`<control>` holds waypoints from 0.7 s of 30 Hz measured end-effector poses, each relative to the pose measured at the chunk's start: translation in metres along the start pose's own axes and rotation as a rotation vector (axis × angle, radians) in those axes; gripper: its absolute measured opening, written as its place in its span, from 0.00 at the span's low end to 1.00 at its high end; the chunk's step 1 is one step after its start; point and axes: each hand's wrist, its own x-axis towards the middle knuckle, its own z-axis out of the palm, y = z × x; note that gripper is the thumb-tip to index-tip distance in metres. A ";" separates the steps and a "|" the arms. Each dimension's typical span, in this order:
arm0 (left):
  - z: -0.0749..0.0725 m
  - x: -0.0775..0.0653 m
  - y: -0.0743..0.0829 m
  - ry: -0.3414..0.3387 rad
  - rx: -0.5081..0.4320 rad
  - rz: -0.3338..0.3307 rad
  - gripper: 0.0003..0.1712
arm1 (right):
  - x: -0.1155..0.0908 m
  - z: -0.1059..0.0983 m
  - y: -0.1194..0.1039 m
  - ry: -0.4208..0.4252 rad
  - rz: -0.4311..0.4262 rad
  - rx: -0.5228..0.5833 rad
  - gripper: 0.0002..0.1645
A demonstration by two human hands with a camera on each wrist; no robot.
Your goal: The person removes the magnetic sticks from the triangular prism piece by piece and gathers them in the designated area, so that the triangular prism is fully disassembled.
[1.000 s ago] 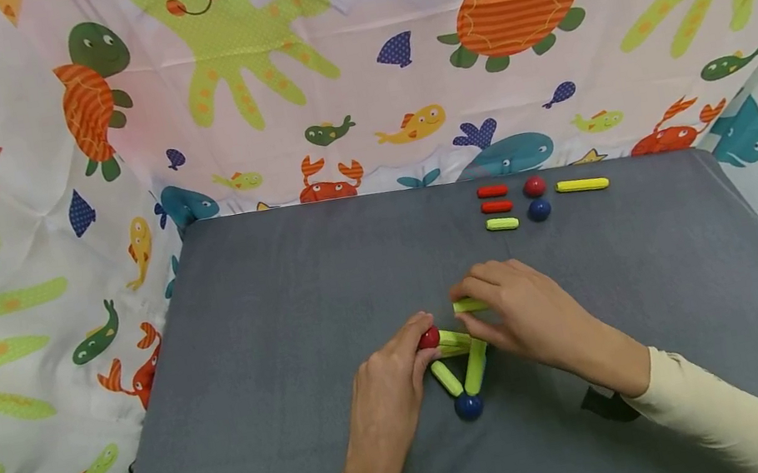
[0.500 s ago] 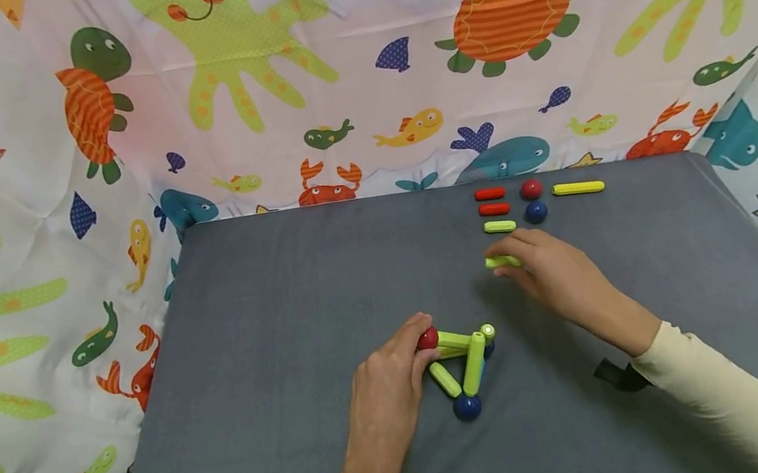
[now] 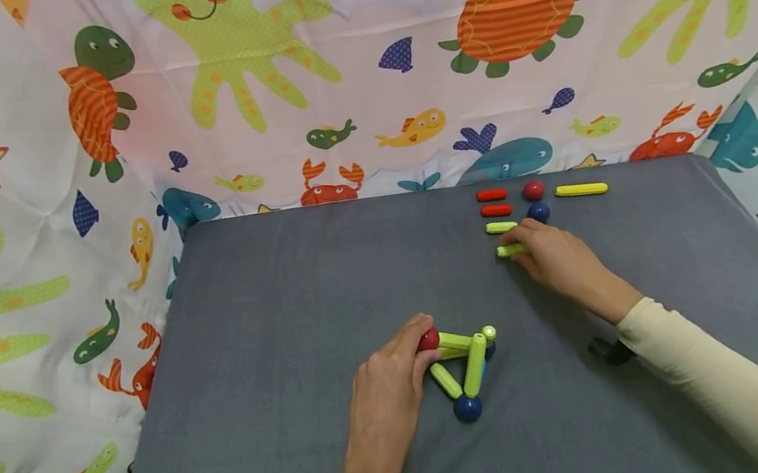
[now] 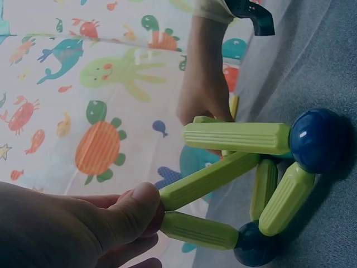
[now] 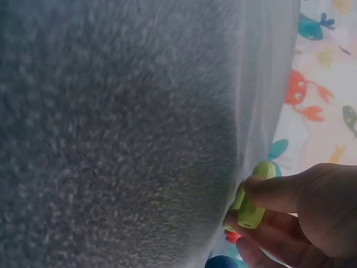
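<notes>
My left hand [image 3: 382, 409] pinches the red ball [image 3: 428, 339] of a small frame made of light green rods and balls. Two dark blue balls [image 4: 319, 140] sit at its base in the left wrist view, joined by several green rods [image 4: 237, 138]. One rod [image 3: 475, 366] slopes up from the front blue ball. Farther off, my right hand [image 3: 566, 263] pinches a loose light green rod [image 5: 256, 201] between thumb and fingers. That rod is just in front of another green rod [image 3: 500, 227] lying at the end of a column of pieces.
At the back right lie two short red rods [image 3: 495, 210], a red ball [image 3: 533, 190], a blue ball [image 3: 538, 212] and a longer yellow rod [image 3: 581, 190]. A curtain [image 3: 319, 69] printed with sea animals hangs behind the grey table [image 3: 270, 306].
My right hand has moved from the frame toward the back right, carrying the green rod to the loose pieces. The left hand and frame have stayed in place.
</notes>
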 end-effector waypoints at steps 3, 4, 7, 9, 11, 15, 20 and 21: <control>0.000 0.000 0.000 -0.002 -0.001 -0.006 0.24 | 0.004 0.004 0.004 -0.008 0.002 -0.009 0.16; -0.001 0.000 -0.001 -0.003 -0.002 -0.009 0.24 | 0.006 0.005 0.005 -0.005 0.000 -0.012 0.16; -0.001 0.000 -0.001 -0.005 -0.006 -0.017 0.24 | 0.009 0.007 0.007 0.008 -0.011 -0.020 0.16; -0.001 0.000 -0.001 -0.007 -0.006 -0.020 0.25 | 0.011 0.007 0.007 0.015 -0.017 -0.021 0.17; -0.001 0.000 -0.001 -0.008 -0.007 -0.020 0.25 | 0.013 0.008 0.008 0.018 -0.017 -0.021 0.17; -0.001 0.001 -0.001 -0.009 -0.009 -0.022 0.26 | 0.015 0.010 0.008 0.015 -0.015 -0.019 0.16; -0.001 0.001 -0.001 -0.016 -0.015 -0.023 0.26 | 0.016 0.013 0.009 0.014 -0.010 -0.022 0.17; -0.001 0.001 -0.001 -0.018 -0.014 -0.022 0.25 | 0.016 0.013 0.010 0.016 -0.010 -0.024 0.17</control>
